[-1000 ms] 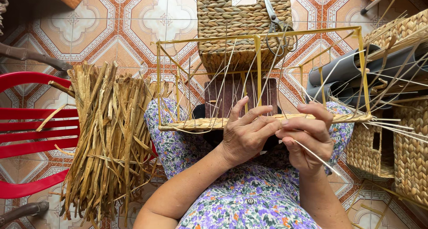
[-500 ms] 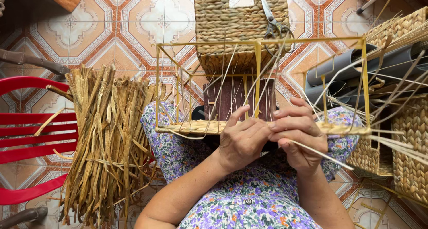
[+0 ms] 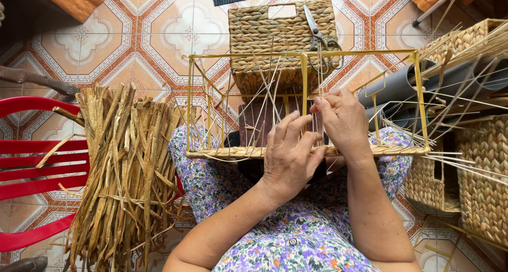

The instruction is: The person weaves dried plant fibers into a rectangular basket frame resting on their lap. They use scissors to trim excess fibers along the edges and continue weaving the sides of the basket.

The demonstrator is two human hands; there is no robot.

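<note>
We see both hands at work on a yellow wire frame [image 3: 304, 92] that rests across the lap, over a flowered dress [image 3: 296, 235]. The near bottom rail of the frame is wrapped in a woven band [image 3: 227, 153] of pale dried fibre, and thin straw strands [image 3: 264, 87] stand up from it between the wires.

Our left hand [image 3: 290, 155] lies over the band near the middle of the rail, fingers spread and bent, the grip loosely open with the fingertips touching the strands; we cannot tell whether it pinches one. Our right hand [image 3: 344, 121] sits just beside it, a little higher, its grip closed around the strands next to the frame's middle upright.

Beyond the frame a finished woven basket [image 3: 280, 34] stands on the tiled floor [image 3: 132, 44], with a pair of scissors [image 3: 317, 34] lying on its top. To the left a thick bundle of dried stalks [image 3: 127, 177] leans against a red plastic chair [image 3: 32, 166]. To the right are more woven baskets [image 3: 484, 177] and grey tubes [image 3: 402, 84], with loose strands across them.
</note>
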